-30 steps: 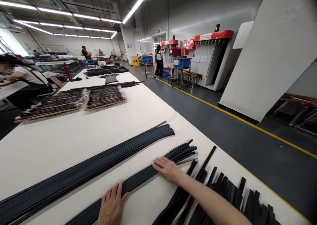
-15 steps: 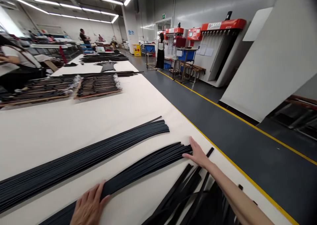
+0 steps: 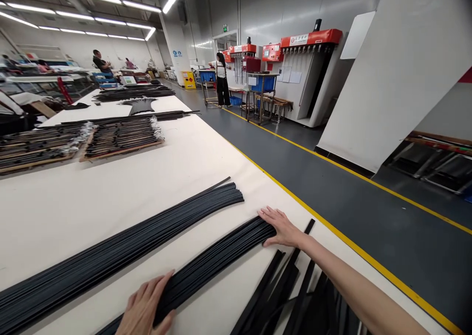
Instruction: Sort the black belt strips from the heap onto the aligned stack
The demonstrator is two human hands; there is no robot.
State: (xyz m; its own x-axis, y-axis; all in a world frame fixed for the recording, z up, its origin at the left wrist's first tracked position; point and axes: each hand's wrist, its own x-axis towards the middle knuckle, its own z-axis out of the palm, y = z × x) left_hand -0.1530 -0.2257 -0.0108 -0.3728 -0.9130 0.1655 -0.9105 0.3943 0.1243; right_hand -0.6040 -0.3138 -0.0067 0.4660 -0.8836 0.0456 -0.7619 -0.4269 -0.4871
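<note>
A narrow bundle of long black strips (image 3: 217, 254) lies slantwise on the white tabletop. My left hand (image 3: 143, 303) is laid across its nearer part, fingers along the far edge and thumb at the near edge. At the far right end, my right hand (image 3: 280, 228) is closed around the strip ends, thumb below and fingers above. A wider bundle of black strips (image 3: 147, 236) runs parallel beyond it, with one strip sticking out past the others. Below my right forearm are loose black strips (image 3: 275, 290) in a tangled heap, partly hidden by the arm.
The white table (image 3: 191, 153) stretches away ahead, bearing trays of dark strips (image 3: 121, 136) at the left. To the right runs a grey aisle (image 3: 295, 172) with a yellow line. Red-topped machines (image 3: 309, 39) stand along the wall, and a person (image 3: 221, 79) is near them.
My right hand has come over the bundle's end, and the uneven, fanned strip ends are now gathered closer together. My left hand still spans the bundle. The view has turned slightly right.
</note>
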